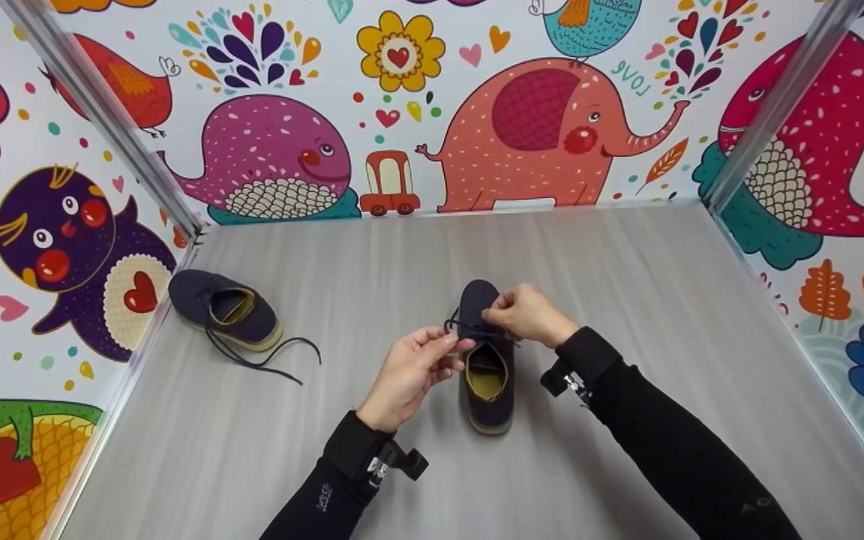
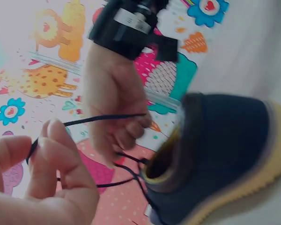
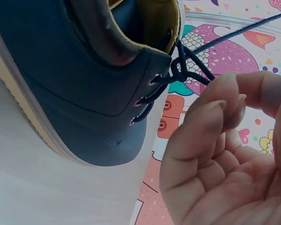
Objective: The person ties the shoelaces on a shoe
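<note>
A dark navy lace-up shoe [image 1: 491,414] with a tan sole and yellowish lining stands on the floor, toe pointing away from me. My left hand [image 1: 411,375] is at the left of its opening, pinching a shoelace [image 2: 103,118] between thumb and fingers. Over the front of the shoe, my right hand [image 1: 535,315] pinches a looped part of the lace between thumb and fingertips. In the right wrist view, the laces cross in a loose knot [image 3: 179,70] above the metal eyelets, and one strand stretches off to the upper right.
The matching shoe [image 1: 193,298] sits at the left by the wall, its untied laces [image 1: 282,365] trailing on the grey wood-look floor [image 1: 372,277]. Walls printed with cartoon animals, such as a coral elephant [image 1: 469,142], enclose the floor at the back and both sides.
</note>
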Action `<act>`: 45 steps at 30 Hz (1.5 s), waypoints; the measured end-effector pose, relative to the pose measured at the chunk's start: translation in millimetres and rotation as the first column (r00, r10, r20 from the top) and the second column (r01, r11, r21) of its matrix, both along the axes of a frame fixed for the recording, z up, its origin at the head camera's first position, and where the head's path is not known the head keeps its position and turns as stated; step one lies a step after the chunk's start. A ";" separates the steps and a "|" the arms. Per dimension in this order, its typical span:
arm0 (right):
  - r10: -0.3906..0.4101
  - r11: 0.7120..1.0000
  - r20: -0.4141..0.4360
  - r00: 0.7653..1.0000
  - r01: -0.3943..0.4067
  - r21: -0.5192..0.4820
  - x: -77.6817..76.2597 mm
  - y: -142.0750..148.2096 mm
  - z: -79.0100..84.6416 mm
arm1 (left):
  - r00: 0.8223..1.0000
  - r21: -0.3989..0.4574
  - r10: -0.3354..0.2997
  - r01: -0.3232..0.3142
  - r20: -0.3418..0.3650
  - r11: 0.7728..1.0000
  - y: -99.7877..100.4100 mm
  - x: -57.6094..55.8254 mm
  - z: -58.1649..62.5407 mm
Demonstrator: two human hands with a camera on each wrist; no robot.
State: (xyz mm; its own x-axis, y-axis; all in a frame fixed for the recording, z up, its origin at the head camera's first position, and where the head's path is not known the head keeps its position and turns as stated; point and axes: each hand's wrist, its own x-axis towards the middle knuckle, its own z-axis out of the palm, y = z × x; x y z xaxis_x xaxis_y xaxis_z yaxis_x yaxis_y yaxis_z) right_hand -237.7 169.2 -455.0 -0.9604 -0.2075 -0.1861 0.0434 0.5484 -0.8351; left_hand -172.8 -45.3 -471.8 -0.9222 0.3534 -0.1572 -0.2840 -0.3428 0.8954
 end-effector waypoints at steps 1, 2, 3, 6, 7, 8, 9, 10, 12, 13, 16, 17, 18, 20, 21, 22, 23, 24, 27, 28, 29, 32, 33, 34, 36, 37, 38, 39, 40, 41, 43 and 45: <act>0.003 1.000 -0.008 1.000 -0.003 0.001 -0.2 0.2 -0.2 | 1.000 -0.017 0.009 -0.009 -0.004 1.000 0.4 -0.7 -3.6; 0.009 1.000 -0.018 1.000 -0.009 0.004 -0.3 0.8 -0.5 | 1.000 -0.037 0.019 -0.019 -0.007 0.999 1.1 -1.1 -7.2; 0.010 1.000 -0.025 1.000 -0.009 0.005 -0.5 1.2 -0.7 | 1.000 -0.057 0.028 -0.029 -0.012 0.998 2.3 -1.9 -11.1; 0.019 1.000 -0.046 0.999 -0.019 0.017 -0.5 2.5 -1.2 | 0.998 -0.110 0.052 -0.054 -0.030 0.992 8.1 -4.2 -21.5; 0.021 1.000 -0.048 0.999 -0.020 0.016 -0.3 2.7 -1.2 | 0.998 -0.127 0.053 -0.057 -0.039 0.990 10.7 -5.0 -24.4; 0.022 1.000 -0.049 0.999 -0.021 0.018 0.0 2.9 -1.0 | 0.997 -0.152 0.049 -0.057 -0.055 0.987 13.4 -5.7 -26.9; 0.023 1.000 -0.049 0.999 -0.022 0.019 0.3 2.8 -0.8 | 0.996 -0.184 0.039 -0.053 -0.080 0.982 16.3 -6.6 -28.7; 0.027 0.999 -0.053 0.998 -0.026 0.022 0.6 2.6 -0.5 | 0.994 -0.230 0.020 -0.045 -0.109 0.972 18.6 -7.4 -29.8; 0.037 0.999 -0.061 0.997 -0.035 0.028 1.2 2.2 0.1 | 0.985 -0.350 -0.041 -0.020 -0.167 0.937 21.1 -10.1 -30.7; 0.042 0.999 -0.065 0.997 -0.040 0.030 1.5 2.1 0.4 | 0.979 -0.411 -0.077 -0.008 -0.189 0.912 21.2 -12.0 -30.1; 0.054 0.998 -0.071 0.996 -0.052 0.040 1.9 2.5 0.8 | 0.967 -0.576 -0.164 0.023 -0.195 0.817 15.7 -20.5 -26.4; 0.054 0.998 -0.069 0.996 -0.051 0.043 2.1 2.9 0.8 | 0.968 -0.606 -0.176 0.034 -0.178 0.795 12.7 -24.0 -25.5; 0.053 0.998 -0.067 0.996 -0.050 0.046 2.0 3.3 0.6 | 0.971 -0.625 -0.179 0.042 -0.158 0.780 9.4 -27.8 -24.8; 0.049 0.998 -0.061 0.997 -0.046 0.050 2.0 3.7 0.4 | 0.979 -0.645 -0.166 0.054 -0.115 0.762 3.3 -35.6 -25.2; 0.047 0.998 -0.060 0.997 -0.044 0.050 2.0 3.8 0.3 | 0.985 -0.635 -0.151 0.062 -0.087 0.770 0.9 -39.6 -26.5; 0.044 0.998 -0.059 0.997 -0.041 0.051 1.9 3.7 0.2 | 0.989 -0.614 -0.134 0.072 -0.056 0.786 -0.9 -43.5 -28.1; 0.043 0.998 -0.058 0.997 -0.040 0.052 1.8 3.5 0.1 | 0.992 -0.593 -0.118 0.074 -0.034 0.802 -2.1 -47.1 -29.7; 0.040 0.998 -0.055 0.998 -0.037 0.050 1.6 3.3 -0.1 | 0.995 -0.567 -0.104 0.081 -0.008 0.820 -2.7 -50.5 -31.4; 0.030 0.998 -0.046 0.998 -0.028 0.051 1.6 2.0 0.1 | 0.995 -0.466 -0.078 0.099 0.063 0.879 -1.8 -58.0 -35.4; 0.025 0.998 -0.044 0.999 -0.023 0.053 1.6 1.6 0.4 | 0.994 -0.433 -0.079 0.106 0.080 0.895 -0.9 -59.2 -35.5; 0.021 0.998 -0.044 0.999 -0.019 0.056 1.7 1.1 0.6 | 0.993 -0.405 -0.083 0.113 0.090 0.907 0.0 -59.8 -35.5; 0.007 0.998 -0.057 0.998 -0.003 0.069 2.0 0.2 1.7 | 0.987 -0.359 -0.119 0.149 0.106 0.921 2.7 -59.2 -32.7; 0.002 0.997 -0.066 0.998 0.003 0.074 2.1 0.2 1.9 | 0.985 -0.350 -0.134 0.165 0.111 0.922 3.4 -58.8 -31.4; -0.003 0.997 -0.074 0.997 0.009 0.079 2.3 0.3 2.1 | 0.982 -0.351 -0.150 0.181 0.112 0.919 3.9 -58.5 -30.3; -0.008 0.996 -0.088 0.996 0.016 0.086 2.6 0.8 2.4 | 0.978 -0.369 -0.180 0.208 0.109 0.906 4.4 -58.0 -28.5; -0.009 0.996 -0.093 0.996 0.018 0.093 2.7 0.8 2.6 | 0.975 -0.376 -0.192 0.219 0.109 0.900 4.5 -58.1 -27.9; -0.008 0.995 -0.096 0.995 0.017 0.095 2.7 0.9 2.6 | 0.973 -0.378 -0.201 0.228 0.110 0.897 4.6 -58.2 -27.5; -0.005 0.995 -0.099 0.995 0.015 0.099 2.7 0.8 2.7 | 0.972 -0.374 -0.205 0.232 0.111 0.898 4.7 -58.3 -27.2; -0.003 0.995 -0.100 0.995 0.012 0.099 2.6 0.6 2.7 | 0.973 -0.364 -0.203 0.230 0.112 0.903 5.0 -58.3 -26.7; -0.001 0.995 -0.100 0.995 0.011 0.098 2.5 0.3 2.6 | 0.975 -0.342 -0.193 0.219 0.111 0.914 5.6 -57.9 -26.0; 0.000 0.995 -0.101 0.995 0.009 0.097 2.3 -0.4 2.6 | 0.984 -0.274 -0.140 0.166 0.111 0.947 7.4 -56.7 -25.5; 0.001 0.995 -0.101 0.995 0.009 0.095 2.5 -1.1 2.4 | 0.992 -0.173 -0.051 0.071 0.116 0.982 10.2 -54.1 -25.0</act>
